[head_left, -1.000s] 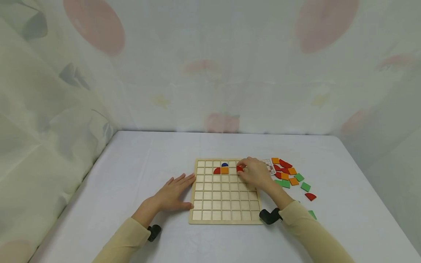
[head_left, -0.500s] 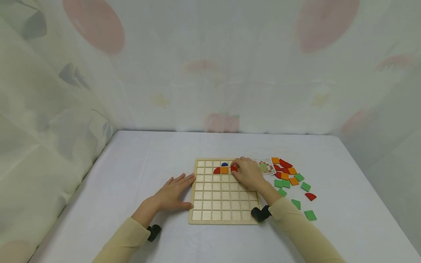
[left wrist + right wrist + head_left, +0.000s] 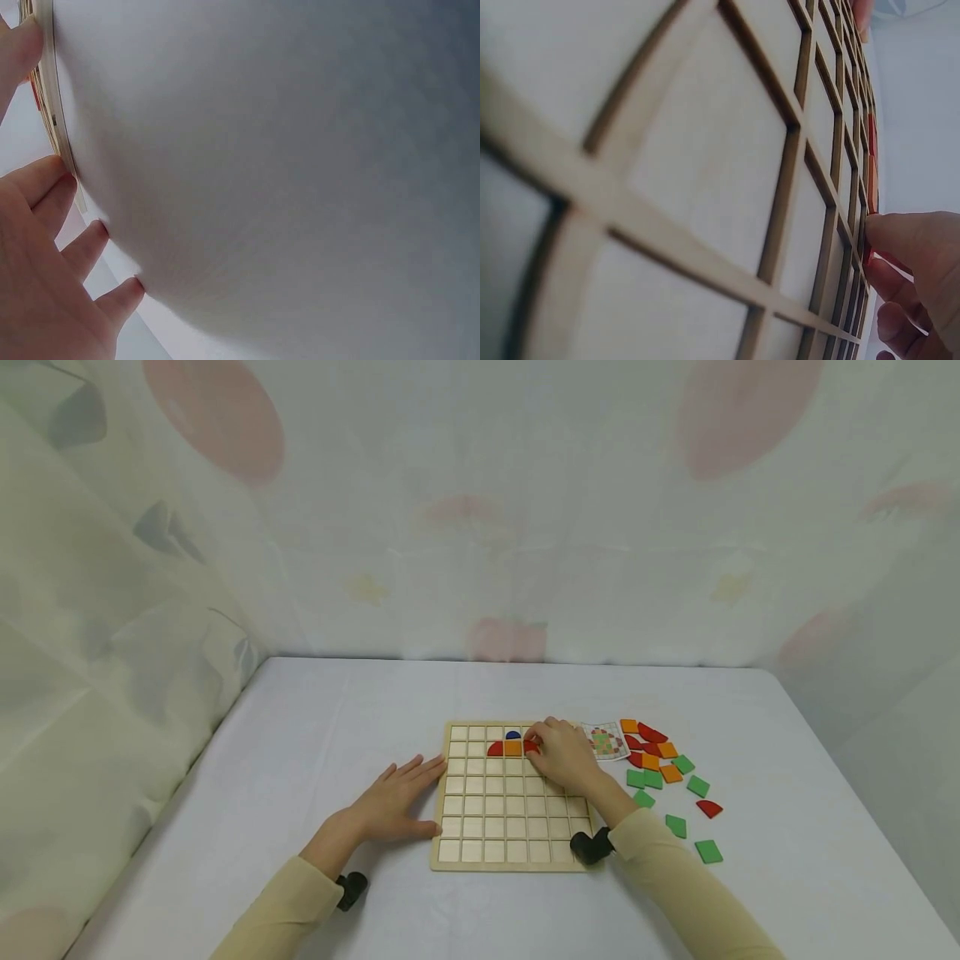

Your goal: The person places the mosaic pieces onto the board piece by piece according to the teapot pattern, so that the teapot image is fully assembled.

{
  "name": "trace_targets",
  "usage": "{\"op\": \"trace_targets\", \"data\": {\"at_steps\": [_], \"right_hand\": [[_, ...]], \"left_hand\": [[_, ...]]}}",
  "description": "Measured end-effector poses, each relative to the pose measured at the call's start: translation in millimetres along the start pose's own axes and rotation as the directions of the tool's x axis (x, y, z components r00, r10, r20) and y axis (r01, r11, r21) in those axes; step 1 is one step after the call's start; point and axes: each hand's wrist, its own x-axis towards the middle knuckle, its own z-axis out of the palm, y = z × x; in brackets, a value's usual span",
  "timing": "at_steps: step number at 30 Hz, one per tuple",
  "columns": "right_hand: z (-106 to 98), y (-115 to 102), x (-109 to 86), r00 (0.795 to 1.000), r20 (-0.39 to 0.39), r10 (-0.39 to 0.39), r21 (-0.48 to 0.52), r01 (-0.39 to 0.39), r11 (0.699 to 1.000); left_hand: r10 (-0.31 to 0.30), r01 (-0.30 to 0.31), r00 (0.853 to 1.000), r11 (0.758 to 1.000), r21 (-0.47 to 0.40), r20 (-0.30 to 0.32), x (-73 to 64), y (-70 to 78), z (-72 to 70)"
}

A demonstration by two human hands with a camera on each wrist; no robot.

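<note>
A wooden grid board (image 3: 480, 810) lies on the white table. My left hand (image 3: 393, 802) rests beside it with fingers spread, fingertips and thumb touching its left edge; the left wrist view shows these fingers (image 3: 49, 191) against the rim. With thumb and fingers, my right hand (image 3: 566, 756) pinches a red quarter-circle tile (image 3: 531, 747) at a cell in the second row, partly hidden by the fingers. Just left of that tile sits an orange square tile (image 3: 513, 748), then another red quarter-circle tile (image 3: 495, 748). A blue half-circle tile (image 3: 513, 735) sits in the cell above the orange one.
Right of the board lies a printed pattern card (image 3: 606, 741). Beyond it are scattered loose tiles: red curved ones (image 3: 652, 732), orange squares (image 3: 671, 773) and green ones (image 3: 707, 851). A fabric backdrop (image 3: 480, 552) stands behind the table's far edge.
My right hand has moved left over the board with the red quarter-circle tile, bringing it beside the orange square. The pattern card and more green tiles are now uncovered. My left hand stays put.
</note>
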Motion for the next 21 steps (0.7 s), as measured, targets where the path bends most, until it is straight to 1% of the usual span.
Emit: {"op": "trace_targets", "data": {"at_steps": [6, 11, 21], "right_hand": [[-0.4, 0.1, -0.3, 1.000, -0.012, -0.017, 0.006, 0.017, 1.000], [-1.6, -0.2, 0.0, 1.000, -0.005, -0.023, 0.014, 0.023, 1.000], [-2.6, -1.9, 6.4, 0.998, -0.023, -0.063, 0.016, 0.064, 0.998]], "left_hand": [[0.002, -0.002, 1.000, 1.000, 0.005, 0.002, 0.2, -0.6, 0.0], [0.001, -0.001, 1.000, 1.000, 0.004, 0.002, 0.2, -1.2, 0.1], [0.003, -0.003, 1.000, 1.000, 0.003, 0.002, 0.0, -0.5, 0.1]]}}
